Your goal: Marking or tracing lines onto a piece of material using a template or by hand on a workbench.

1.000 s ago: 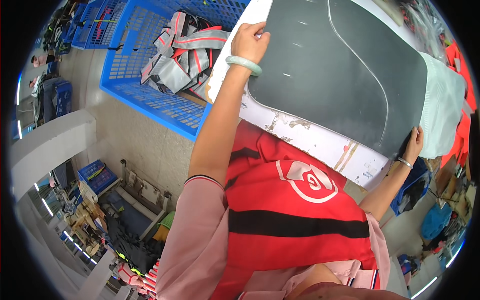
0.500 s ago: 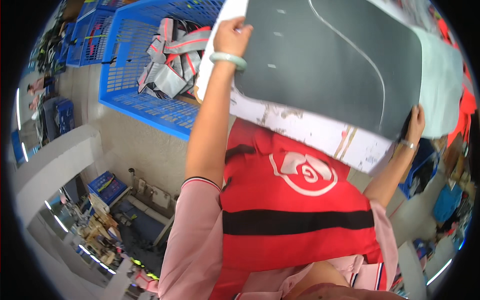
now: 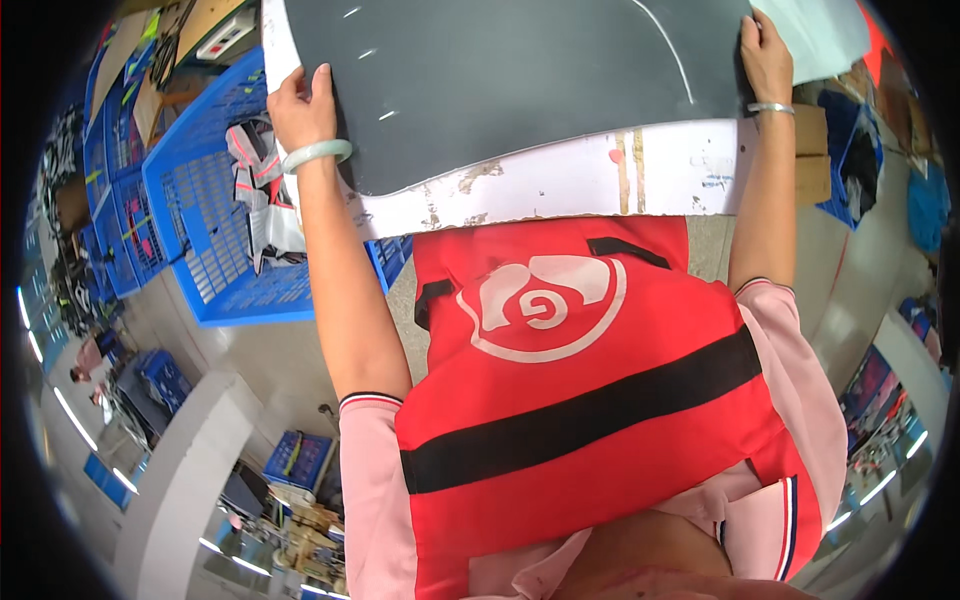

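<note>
A dark grey sheet with a curved white line and a few short white marks lies over a white board with worn patches along its near edge. At the sheet's left edge is my left hand, a green bangle at the wrist. Its thumb touches the sheet's edge and stands apart from the fingers, which rest on the white surface. My right hand, wearing a silver bracelet, pinches the sheet's right edge with bent fingers. Beyond it lies a pale green sheet.
Left of the board stands a blue plastic crate holding grey pieces with pink-red trim. Cardboard boxes and a blue bin are on the right. A red apron covers my front. Further blue crates stand at far left.
The board and grey sheet now sit further left and straighter in view, as my viewpoint has turned. My left hand's thumb and fingers have spread apart. My right hand has moved up along the sheet's right edge.
</note>
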`<state>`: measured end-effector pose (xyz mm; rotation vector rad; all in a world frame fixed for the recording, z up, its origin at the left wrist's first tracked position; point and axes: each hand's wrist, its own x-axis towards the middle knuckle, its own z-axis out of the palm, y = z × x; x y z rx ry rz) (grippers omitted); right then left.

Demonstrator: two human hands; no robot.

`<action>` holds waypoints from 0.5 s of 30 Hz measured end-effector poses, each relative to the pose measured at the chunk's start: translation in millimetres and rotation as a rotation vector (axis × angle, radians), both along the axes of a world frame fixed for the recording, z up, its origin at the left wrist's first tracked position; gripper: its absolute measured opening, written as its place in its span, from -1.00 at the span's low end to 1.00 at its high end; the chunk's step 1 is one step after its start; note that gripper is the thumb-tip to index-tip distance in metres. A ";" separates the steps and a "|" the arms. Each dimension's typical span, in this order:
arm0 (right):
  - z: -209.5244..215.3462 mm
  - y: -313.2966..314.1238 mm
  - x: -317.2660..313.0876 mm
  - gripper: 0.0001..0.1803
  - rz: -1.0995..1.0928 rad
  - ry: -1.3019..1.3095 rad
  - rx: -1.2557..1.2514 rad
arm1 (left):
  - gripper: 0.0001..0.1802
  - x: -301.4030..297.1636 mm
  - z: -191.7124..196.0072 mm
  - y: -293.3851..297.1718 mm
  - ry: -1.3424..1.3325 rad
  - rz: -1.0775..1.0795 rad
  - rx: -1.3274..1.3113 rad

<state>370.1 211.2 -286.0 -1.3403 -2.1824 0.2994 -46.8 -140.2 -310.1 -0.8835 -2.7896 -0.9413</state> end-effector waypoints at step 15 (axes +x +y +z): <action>17.1 -20.0 -10.0 -0.63 -0.118 -0.073 -0.038 | -0.45 5.7 -4.6 7.7 -0.054 -0.012 -0.019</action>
